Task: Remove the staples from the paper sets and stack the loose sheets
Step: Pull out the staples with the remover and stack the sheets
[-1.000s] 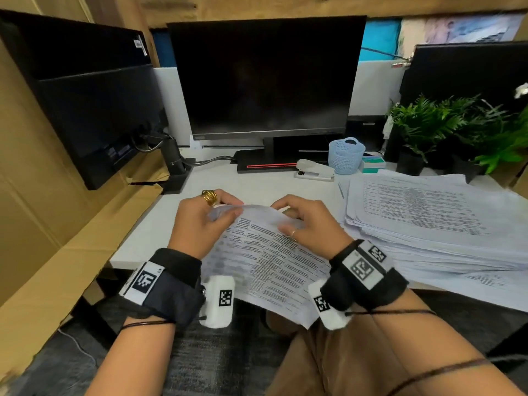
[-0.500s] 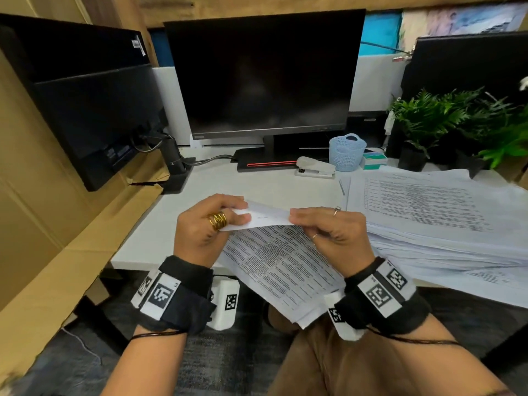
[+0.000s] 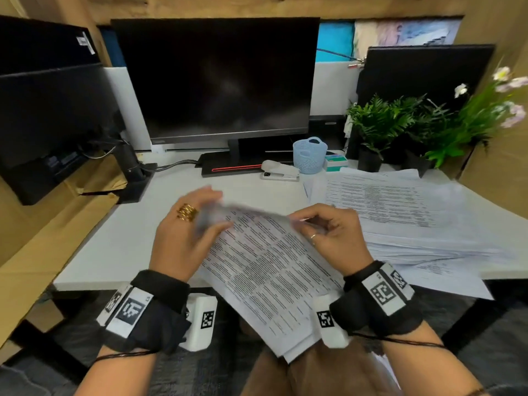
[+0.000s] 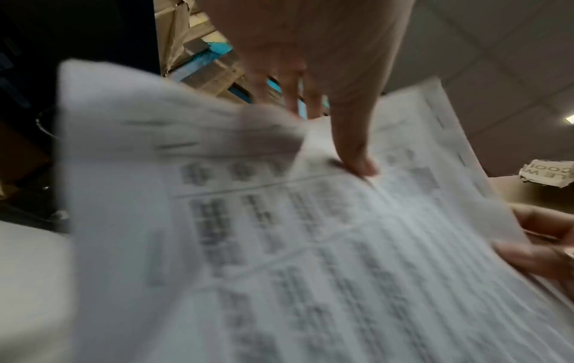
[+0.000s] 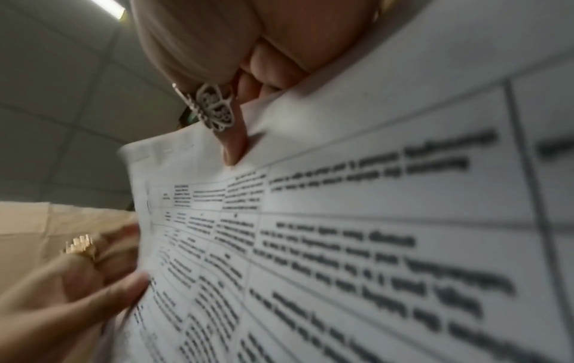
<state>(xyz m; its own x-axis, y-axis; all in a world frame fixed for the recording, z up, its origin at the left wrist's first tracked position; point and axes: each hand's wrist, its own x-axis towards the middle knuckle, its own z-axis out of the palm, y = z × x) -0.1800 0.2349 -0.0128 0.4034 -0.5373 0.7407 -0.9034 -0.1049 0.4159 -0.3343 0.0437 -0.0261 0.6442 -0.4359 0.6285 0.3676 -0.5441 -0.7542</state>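
Observation:
A stapled paper set with printed tables hangs over the desk's front edge above my lap, held by both hands. My left hand pinches its top left corner, which is blurred by motion. In the left wrist view the left hand has its thumb on the printed face and its fingers behind the sheet. My right hand has curled fingers that pinch the top right edge; the right wrist view shows the right hand with a ringed finger on that edge. No staple is visible. A wide stack of loose sheets lies on the desk to the right.
A white stapler and a small blue basket sit at the back of the white desk, in front of a dark monitor. Potted plants stand at the back right. A second monitor is on the left.
The top strip of the set, bent over towards me half a second ago, now lies back so the printed face shows. My left hand has shifted at the corner and blurs.

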